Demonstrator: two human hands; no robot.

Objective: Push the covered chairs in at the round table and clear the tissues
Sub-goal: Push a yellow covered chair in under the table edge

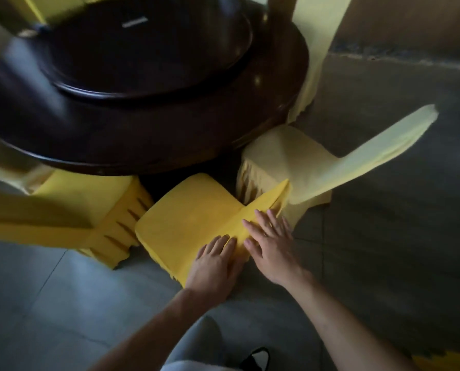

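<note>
**Head view: both hands on the middle chair's back**

Head view, looking down, we see a dark round tabletop (143, 135) filling the far left, with a raised round turntable (143, 49) on it. The picture is motion-blurred, mostly at the far and left edges.

Three covered chairs stand at the near side of the tabletop. The middle chair (188, 218), in bright yellow, has its seat pointing toward the tabletop, its far corner just under the rim. Our left hand (213, 266) lies on the near end of its back, fingers curled over the top edge, gripping the cover. Our right hand (270, 250) lies flat and open against the back just to the right, fingers spread, holding nothing. The two hands almost touch.

The left chair (89, 207), also bright yellow, sits partly under the tabletop, its skirt just beside the middle chair's seat. The right chair (290, 159), in pale yellow, stands just beside the middle chair with its back tilting away to the right. A further pale covered chair (317, 49) stands at the far right of the tabletop.

The floor (63, 303) is grey tile. We cannot make out any tissues.
</note>
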